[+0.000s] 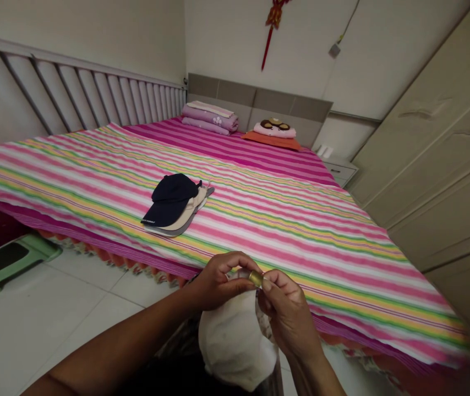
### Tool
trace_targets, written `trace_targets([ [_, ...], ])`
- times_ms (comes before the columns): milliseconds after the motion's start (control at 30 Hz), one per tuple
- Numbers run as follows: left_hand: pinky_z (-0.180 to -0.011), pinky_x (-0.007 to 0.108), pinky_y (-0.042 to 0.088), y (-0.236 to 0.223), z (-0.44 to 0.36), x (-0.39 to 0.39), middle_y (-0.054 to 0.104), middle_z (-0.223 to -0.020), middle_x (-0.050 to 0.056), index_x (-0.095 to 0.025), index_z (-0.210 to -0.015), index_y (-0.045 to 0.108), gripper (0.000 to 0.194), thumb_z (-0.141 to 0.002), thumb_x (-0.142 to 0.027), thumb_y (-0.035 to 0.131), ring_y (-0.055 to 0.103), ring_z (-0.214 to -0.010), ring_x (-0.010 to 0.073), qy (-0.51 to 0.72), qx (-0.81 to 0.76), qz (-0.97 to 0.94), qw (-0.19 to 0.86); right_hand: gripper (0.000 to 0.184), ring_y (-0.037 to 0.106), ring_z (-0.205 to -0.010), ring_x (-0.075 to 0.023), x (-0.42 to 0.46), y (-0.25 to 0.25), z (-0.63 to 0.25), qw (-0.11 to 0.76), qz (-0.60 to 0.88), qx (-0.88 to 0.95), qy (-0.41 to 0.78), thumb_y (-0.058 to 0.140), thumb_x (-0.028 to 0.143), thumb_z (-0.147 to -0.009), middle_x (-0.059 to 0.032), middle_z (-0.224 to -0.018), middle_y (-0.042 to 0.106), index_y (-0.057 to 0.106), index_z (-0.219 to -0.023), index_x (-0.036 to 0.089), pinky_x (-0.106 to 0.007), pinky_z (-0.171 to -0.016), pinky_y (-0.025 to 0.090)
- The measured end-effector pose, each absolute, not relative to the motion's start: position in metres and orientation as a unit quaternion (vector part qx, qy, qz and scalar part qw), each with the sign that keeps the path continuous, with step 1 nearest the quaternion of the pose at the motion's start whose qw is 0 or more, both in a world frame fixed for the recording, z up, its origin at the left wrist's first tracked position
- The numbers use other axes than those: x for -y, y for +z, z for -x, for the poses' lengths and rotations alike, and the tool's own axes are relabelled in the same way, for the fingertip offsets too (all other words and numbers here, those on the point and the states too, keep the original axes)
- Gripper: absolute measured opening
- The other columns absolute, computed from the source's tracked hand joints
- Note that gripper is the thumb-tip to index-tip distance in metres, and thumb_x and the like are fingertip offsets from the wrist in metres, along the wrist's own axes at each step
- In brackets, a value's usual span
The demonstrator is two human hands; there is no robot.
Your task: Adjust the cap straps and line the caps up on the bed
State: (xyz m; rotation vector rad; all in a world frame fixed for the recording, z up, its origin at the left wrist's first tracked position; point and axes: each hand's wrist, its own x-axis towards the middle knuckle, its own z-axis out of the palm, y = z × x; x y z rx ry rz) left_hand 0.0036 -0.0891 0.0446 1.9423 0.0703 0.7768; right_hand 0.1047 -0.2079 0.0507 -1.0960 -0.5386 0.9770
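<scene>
A white cap [235, 338] hangs crown down toward my lap, below both hands. At the back of it is a small gold-coloured buckle [255, 278] on the strap. My left hand [224, 280] pinches the strap at the buckle's left side, thumb below and fingers above. From the right, my right hand [287, 308] grips the strap by the same buckle between thumb and fingertips. Fingers partly hide the strap and the cap's edge. Beyond my hands, a stack of several caps [173, 201] lies on the bed, a navy one on top.
The bed's striped sheet [301, 220] spreads before me. Folded purple bedding [210, 120] and an orange pillow [270, 140] lie by the headboard [235, 91]. At the left stands a green plastic stool [37, 248]; a wardrobe [437, 165] and a nightstand [340, 168] are at the right.
</scene>
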Motion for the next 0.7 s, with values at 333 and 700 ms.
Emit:
trace_targets([
  [333,-0.083,0.030,0.041,0.041,-0.004,0.087,0.064,-0.090,0.008,-0.014,-0.092,0.058,0.019,-0.076,-0.026,0.059,0.058,-0.087,0.0173,0.329,-0.045,-0.790,0.514,0.020,0.020,-0.039,-0.0058,0.203,0.055,-0.091,0.750,0.435,0.214,0.450,0.058,0.033,-0.075,0.0089,-0.042,0.035,0.046,-0.067,0.019,-0.019,-0.041,0.019],
  [700,-0.077,0.029,0.041,0.043,-0.001,0.085,0.061,-0.085,0.006,-0.014,-0.090,0.057,0.022,-0.075,-0.030,0.060,0.055,-0.082,0.0163,0.289,-0.051,-0.763,0.576,0.022,0.034,-0.042,-0.0067,0.205,0.056,-0.102,0.681,0.498,0.285,0.455,0.060,0.035,-0.074,0.0045,-0.048,0.048,0.050,-0.066,0.018,-0.019,-0.043,0.025],
])
